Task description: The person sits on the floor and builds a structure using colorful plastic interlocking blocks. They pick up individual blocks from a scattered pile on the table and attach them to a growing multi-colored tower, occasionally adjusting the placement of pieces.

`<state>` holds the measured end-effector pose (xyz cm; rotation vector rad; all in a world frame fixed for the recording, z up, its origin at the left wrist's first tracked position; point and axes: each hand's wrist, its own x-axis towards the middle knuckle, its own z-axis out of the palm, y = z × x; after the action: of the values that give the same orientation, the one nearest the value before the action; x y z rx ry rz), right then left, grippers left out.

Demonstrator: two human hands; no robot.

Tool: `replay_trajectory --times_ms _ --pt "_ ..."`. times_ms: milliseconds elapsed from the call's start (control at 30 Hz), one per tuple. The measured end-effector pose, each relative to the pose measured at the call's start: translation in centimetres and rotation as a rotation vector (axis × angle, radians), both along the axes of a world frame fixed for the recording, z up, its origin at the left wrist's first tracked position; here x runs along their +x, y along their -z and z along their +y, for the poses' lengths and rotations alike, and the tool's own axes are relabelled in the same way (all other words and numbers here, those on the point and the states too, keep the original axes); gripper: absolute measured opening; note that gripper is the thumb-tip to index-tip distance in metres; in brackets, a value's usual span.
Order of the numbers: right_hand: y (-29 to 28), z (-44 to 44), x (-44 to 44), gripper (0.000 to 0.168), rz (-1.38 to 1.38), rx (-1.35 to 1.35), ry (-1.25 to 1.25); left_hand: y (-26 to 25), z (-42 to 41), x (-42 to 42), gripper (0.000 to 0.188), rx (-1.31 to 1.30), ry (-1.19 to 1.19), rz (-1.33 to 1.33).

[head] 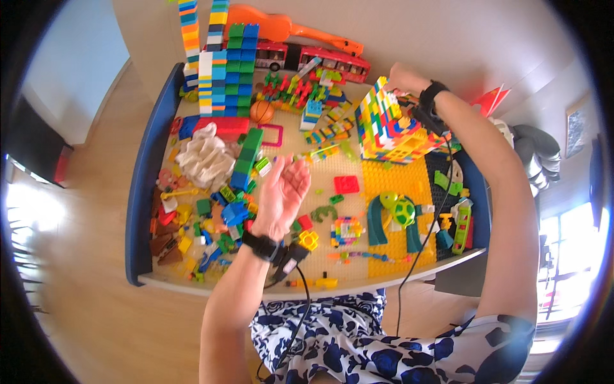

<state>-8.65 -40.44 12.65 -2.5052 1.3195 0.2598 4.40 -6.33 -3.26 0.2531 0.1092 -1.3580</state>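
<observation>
My left hand [286, 189] hovers palm up over the middle of the play table, fingers loosely curled, with nothing visible in it. Just left of it stands a long green and blue brick stack [247, 158], and a small lime-green brick [263, 166] lies beside the thumb. At the back right, my right hand [405, 79] is at the top of a multicoloured toy-brick building [383, 125]. Its fingers point down behind the top edge, so whether they grip a brick is hidden. Both wrists wear black straps with cabled devices.
Tall brick towers [230, 72], a red toy bus [331, 62] and an orange toy guitar [268, 24] line the back. Loose bricks [206, 235] and crumpled white cloth [206, 158] fill the left. A toy turtle [400, 211] sits front right. Blue end panels [153, 177] bound the table.
</observation>
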Motion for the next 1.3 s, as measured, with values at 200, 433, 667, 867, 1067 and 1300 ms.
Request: replay_trajectory --times_ms 200,433,667,867,1067,1300 --pt "-3.0 2.8 -1.7 0.031 -0.442 -0.151 -0.116 -0.1 -0.2 3.1 0.018 0.156 -0.182 -0.402" --pt "1.3 21.3 -2.6 0.021 -0.477 -0.071 -0.521 -0.2 0.8 2.7 0.021 0.367 -0.075 -1.783" --pt "8.0 24.6 -7.3 0.018 -0.417 -0.004 -0.323 -0.6 1.1 -0.3 0.017 -0.018 0.039 -2.246" --pt "12.9 23.7 -7.7 0.029 -0.379 0.009 -0.435 -2.2 1.6 -0.9 0.02 0.148 0.144 -2.333" --pt "15.3 24.8 -7.3 0.025 -0.509 -0.231 -0.556 -2.8 2.0 0.4 0.023 0.208 0.441 -2.199" --pt "14.4 23.3 -6.7 0.02 -0.353 -0.153 -0.45 -3.0 2.6 -0.6 0.039 -0.041 0.657 -2.38"
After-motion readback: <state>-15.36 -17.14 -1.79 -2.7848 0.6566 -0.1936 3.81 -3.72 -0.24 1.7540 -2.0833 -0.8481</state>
